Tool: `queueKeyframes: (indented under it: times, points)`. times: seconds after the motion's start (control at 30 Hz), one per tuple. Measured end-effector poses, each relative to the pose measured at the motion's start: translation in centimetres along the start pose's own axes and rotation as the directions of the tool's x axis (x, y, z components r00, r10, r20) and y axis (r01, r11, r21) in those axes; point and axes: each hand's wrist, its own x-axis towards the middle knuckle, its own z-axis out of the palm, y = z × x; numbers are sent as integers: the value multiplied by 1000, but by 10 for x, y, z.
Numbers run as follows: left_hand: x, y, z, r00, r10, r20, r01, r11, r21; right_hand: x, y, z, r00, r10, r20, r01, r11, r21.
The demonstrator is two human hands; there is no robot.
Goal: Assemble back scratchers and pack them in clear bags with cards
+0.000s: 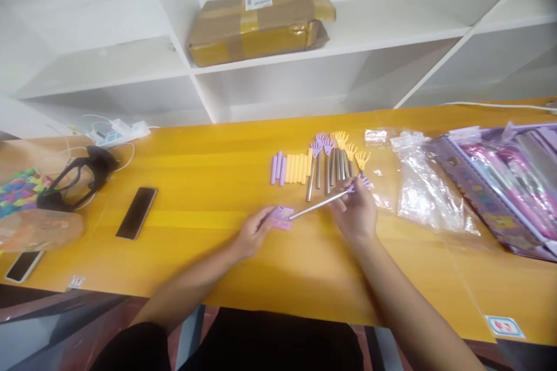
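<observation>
My right hand (357, 208) is closed around a back scratcher (319, 205) near its purple claw head. Its metal rod slants down to the left. My left hand (255, 232) pinches a small purple card (282, 218) by its left edge, and the rod's free end meets or overlaps that card; whether they touch I cannot tell. Beyond my hands lie several more back scratchers (328, 168) with metal rods and purple or yellow claw heads. Left of them is a row of yellow tubes (296, 168) and purple tubes (279, 168).
Clear plastic bags (429, 185) lie to the right, beside a purple box (483, 197) of packaged items. On the left are a phone (136, 213), a black strapped object (93, 171), a power strip (124, 132) and a tub (41, 229). A taped carton (261, 23) sits on the white shelf (374, 26).
</observation>
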Motion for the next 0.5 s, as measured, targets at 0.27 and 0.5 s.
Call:
queueKeyframes:
  times: [0.27,0.5]
  points:
    - [11,4,-5,1000,-8,-8,8,1000,8,4,7,-2,994,-103,-34,97,984,-153]
    - [13,5,-5,1000,10,-9,-10,1000,12,8,-9,-9,983,-173,-64,163,977,-140]
